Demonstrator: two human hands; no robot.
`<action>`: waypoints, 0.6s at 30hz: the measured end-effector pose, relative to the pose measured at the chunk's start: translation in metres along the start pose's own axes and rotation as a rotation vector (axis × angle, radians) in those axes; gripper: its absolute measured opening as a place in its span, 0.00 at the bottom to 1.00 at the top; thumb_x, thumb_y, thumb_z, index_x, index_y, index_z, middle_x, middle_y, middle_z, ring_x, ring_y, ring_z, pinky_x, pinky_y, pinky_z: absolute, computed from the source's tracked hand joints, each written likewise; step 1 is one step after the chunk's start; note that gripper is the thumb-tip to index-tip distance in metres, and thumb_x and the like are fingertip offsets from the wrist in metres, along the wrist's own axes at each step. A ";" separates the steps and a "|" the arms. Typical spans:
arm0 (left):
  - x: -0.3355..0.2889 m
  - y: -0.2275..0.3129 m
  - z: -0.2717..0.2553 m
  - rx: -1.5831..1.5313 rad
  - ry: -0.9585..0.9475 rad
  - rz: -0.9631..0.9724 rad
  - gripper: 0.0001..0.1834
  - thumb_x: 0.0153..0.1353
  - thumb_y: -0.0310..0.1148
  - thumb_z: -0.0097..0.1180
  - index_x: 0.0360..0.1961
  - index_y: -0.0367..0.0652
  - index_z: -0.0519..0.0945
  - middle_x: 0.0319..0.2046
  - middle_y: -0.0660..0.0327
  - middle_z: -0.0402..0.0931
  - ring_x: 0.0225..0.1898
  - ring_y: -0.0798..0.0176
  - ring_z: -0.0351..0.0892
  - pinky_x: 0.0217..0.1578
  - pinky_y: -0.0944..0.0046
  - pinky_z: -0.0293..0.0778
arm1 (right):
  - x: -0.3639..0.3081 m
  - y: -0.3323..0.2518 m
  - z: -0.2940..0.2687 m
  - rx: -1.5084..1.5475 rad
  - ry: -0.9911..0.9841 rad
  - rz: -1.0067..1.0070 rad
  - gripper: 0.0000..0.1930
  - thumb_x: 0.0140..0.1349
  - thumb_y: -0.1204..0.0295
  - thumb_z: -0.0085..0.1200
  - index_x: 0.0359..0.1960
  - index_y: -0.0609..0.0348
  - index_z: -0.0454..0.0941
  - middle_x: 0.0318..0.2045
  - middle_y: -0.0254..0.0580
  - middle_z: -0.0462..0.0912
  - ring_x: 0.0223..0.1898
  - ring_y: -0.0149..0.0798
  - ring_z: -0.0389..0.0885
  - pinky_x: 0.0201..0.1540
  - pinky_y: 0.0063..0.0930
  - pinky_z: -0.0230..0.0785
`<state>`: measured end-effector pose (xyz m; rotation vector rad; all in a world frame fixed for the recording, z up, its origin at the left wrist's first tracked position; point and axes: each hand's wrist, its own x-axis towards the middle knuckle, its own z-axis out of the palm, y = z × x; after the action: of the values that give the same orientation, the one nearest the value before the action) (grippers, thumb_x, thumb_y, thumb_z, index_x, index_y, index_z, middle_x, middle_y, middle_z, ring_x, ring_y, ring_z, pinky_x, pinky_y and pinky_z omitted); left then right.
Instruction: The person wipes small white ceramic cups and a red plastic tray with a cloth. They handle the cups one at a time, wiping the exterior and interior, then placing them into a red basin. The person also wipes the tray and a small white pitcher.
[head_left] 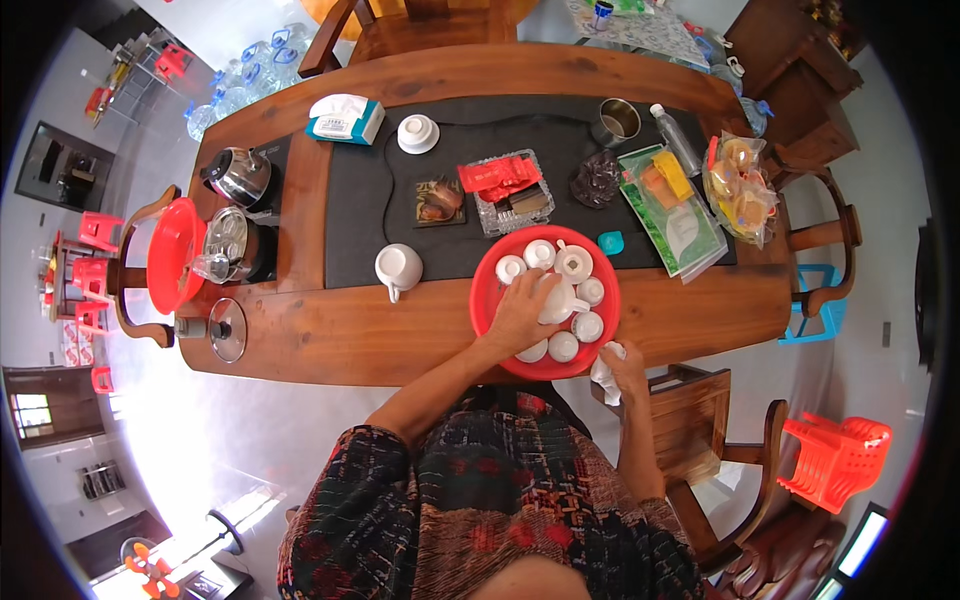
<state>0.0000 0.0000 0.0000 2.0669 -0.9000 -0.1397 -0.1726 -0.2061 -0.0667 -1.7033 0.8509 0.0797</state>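
On the red tray (487,300) the white pitcher (560,300) is clasped by the left hand (522,312), a white cloth (606,372) is clenched in the right hand (628,366) at five o'clock, and the white cups (540,254) ringed around appear mostly not yet wiped.

A white-and-teal tissue box (345,119) sits at the table's far left. Red packets (498,176) lie in a clear tray (515,205). Right: a green-edged clear bag (672,208) and a bag of pastries (741,187).

The left hand (522,312) is covering part of the white pitcher (560,300) on the red tray (487,290). The tray's near rim is hiding the right hand's (627,368) fingers, which are bunching a white cloth (604,378).
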 end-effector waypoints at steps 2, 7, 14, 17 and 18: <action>0.000 0.007 -0.017 -0.150 0.070 -0.031 0.40 0.40 0.33 0.71 0.56 0.43 0.67 0.50 0.49 0.65 0.53 0.49 0.67 0.53 0.53 0.67 | 0.004 0.002 0.000 -0.008 -0.003 -0.001 0.20 0.51 0.63 0.64 0.39 0.67 0.77 0.31 0.43 0.80 0.32 0.33 0.77 0.35 0.28 0.71; -0.026 -0.020 -0.055 -0.404 0.331 -0.239 0.41 0.38 0.31 0.72 0.55 0.37 0.66 0.46 0.51 0.68 0.47 0.54 0.73 0.45 0.60 0.74 | 0.000 -0.004 0.004 0.058 -0.004 -0.006 0.16 0.53 0.67 0.63 0.38 0.66 0.76 0.30 0.36 0.79 0.30 0.27 0.76 0.33 0.23 0.70; -0.061 -0.064 -0.138 -0.191 0.708 -0.396 0.38 0.43 0.29 0.68 0.55 0.36 0.63 0.48 0.52 0.63 0.47 0.58 0.70 0.44 0.60 0.73 | -0.011 -0.023 0.009 0.112 0.036 0.016 0.16 0.52 0.67 0.62 0.37 0.66 0.76 0.29 0.39 0.79 0.29 0.30 0.76 0.31 0.26 0.70; -0.065 -0.086 -0.166 0.051 0.813 -0.465 0.38 0.41 0.30 0.68 0.55 0.40 0.65 0.48 0.50 0.62 0.49 0.52 0.67 0.46 0.56 0.70 | -0.012 -0.022 0.009 0.130 0.065 0.041 0.16 0.52 0.68 0.62 0.37 0.66 0.76 0.29 0.39 0.79 0.29 0.29 0.76 0.31 0.25 0.70; -0.068 -0.095 -0.173 0.108 0.819 -0.480 0.38 0.41 0.31 0.69 0.55 0.40 0.65 0.49 0.50 0.62 0.50 0.50 0.67 0.47 0.55 0.70 | -0.013 -0.024 0.010 0.142 0.075 0.050 0.16 0.52 0.68 0.62 0.37 0.66 0.76 0.29 0.39 0.79 0.29 0.29 0.76 0.31 0.25 0.70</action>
<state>0.0715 0.1943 0.0230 2.1173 0.0897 0.4826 -0.1653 -0.1894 -0.0444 -1.5606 0.9333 -0.0106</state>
